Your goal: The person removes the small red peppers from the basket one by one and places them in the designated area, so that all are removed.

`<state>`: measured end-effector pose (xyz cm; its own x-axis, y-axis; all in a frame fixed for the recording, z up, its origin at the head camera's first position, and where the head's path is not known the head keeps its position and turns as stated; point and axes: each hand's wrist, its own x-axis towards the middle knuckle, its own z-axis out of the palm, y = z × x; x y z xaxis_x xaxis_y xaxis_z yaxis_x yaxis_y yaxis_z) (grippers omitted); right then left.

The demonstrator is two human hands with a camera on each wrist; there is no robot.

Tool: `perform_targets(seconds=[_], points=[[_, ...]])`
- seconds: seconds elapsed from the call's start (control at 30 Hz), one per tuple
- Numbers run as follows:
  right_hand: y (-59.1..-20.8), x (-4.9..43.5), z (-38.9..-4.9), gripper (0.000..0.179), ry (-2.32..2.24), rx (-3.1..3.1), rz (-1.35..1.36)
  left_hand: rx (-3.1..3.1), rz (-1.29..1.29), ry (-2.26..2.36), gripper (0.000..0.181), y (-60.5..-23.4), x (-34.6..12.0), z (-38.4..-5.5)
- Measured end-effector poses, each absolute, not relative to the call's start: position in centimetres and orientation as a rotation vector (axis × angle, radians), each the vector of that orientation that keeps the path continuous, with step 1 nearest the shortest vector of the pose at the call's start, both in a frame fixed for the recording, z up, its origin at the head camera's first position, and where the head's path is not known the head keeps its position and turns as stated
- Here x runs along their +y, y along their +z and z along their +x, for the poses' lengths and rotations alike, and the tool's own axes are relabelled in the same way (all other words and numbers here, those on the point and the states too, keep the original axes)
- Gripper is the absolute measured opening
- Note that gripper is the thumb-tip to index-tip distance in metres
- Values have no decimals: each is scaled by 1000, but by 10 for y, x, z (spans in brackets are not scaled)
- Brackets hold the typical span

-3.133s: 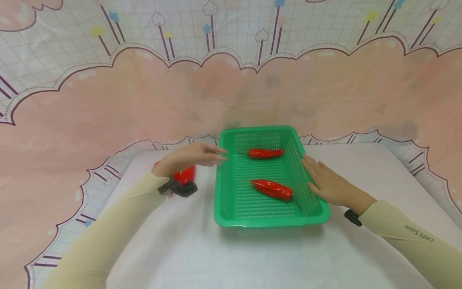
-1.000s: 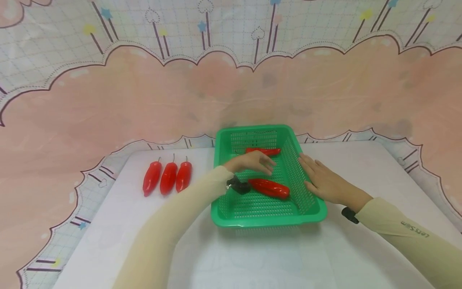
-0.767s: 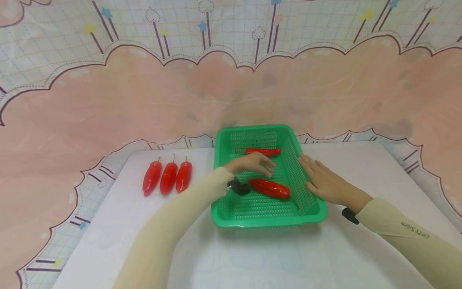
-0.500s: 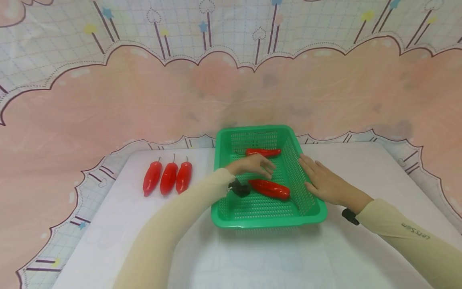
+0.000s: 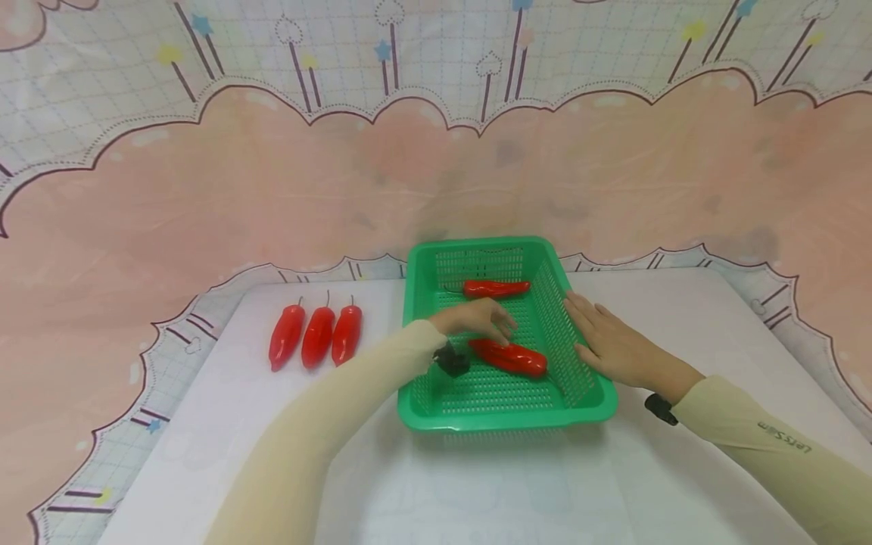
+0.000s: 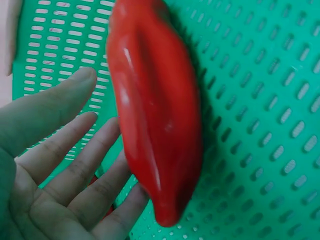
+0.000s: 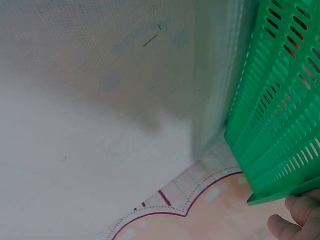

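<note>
My left hand [image 5: 477, 318] is inside the green basket [image 5: 511, 418], at the far side of the nearer red chili pepper [image 5: 514, 359]. In the left wrist view its fingers are spread and fairly straight. Their tips lie against or just beside that pepper [image 6: 155, 110]; contact is uncertain, and the thumb stands apart from it. A second red chili pepper [image 5: 496, 288] lies across the basket's far end. My right hand [image 5: 620, 344] rests with straight fingers along the basket's right rim. The right wrist view shows only some fingertips [image 7: 300, 212] at the basket wall [image 7: 280, 115].
Three more red chili peppers, a left one [image 5: 287, 337], a middle one [image 5: 318, 337] and a right one [image 5: 347, 333], lie side by side left of the basket, stems pointing away. A white cloth [image 5: 490, 492] covers the table. A patterned curtain [image 5: 436, 182] hangs behind.
My left hand came from outside the basket's left rim to inside it. Within the last half second it shifted slightly nearer the front pepper. The right hand stays on the rim.
</note>
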<state>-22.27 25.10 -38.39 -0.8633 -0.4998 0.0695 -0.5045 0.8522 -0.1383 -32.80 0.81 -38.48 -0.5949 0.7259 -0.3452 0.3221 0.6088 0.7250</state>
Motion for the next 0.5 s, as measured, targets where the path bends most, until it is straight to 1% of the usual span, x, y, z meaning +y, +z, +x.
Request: perform_targets(seconds=[0.5], points=[[-384,251,-223,64,238,-3007,813,2224,849,718,41,-393,9,-328]])
